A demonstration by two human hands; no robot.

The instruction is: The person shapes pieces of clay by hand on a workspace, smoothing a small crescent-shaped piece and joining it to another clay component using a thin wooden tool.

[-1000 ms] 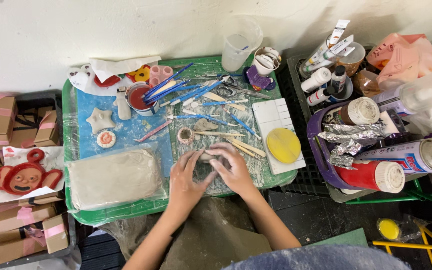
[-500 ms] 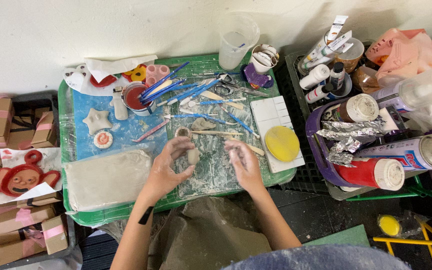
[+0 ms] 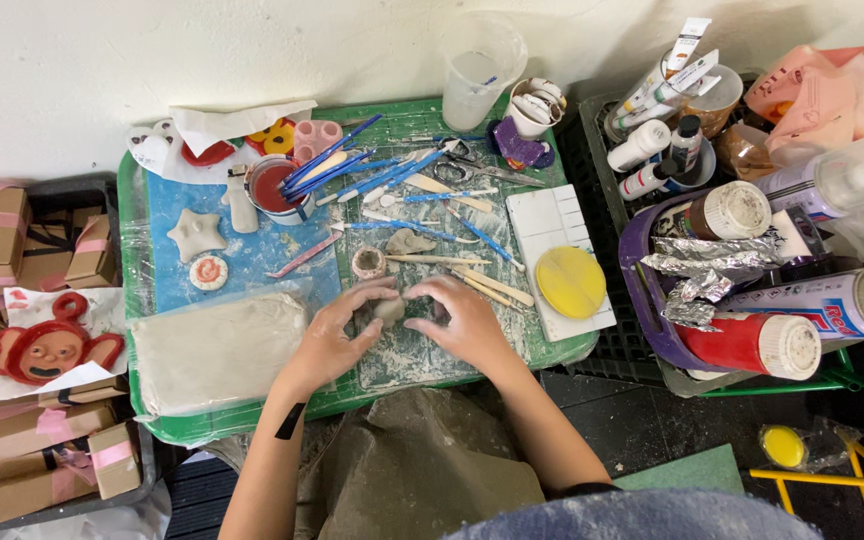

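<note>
Cupping a small clay lump (image 3: 389, 309) between them on the green tray (image 3: 132, 262), the left hand (image 3: 332, 335) and right hand (image 3: 465, 322) pinched it; it looked shapeless, while the wrapped clay slab (image 3: 217, 350) lay uncut.

On the green tray (image 3: 132, 300), both hands meet around a small grey clay lump (image 3: 389, 309): the left hand (image 3: 337, 335) cups it from one side, the right hand (image 3: 462, 322) from the other, fingertips touching the clay. Just beside the left hand lies a plastic-wrapped clay slab (image 3: 217, 350). Beyond the lump sit wooden modelling sticks (image 3: 487, 285), blue-handled tools (image 3: 352, 165) and a red paint cup (image 3: 272, 187). Right of the lump, a yellow disc (image 3: 570, 282) rests on a white palette (image 3: 552, 225).
</note>
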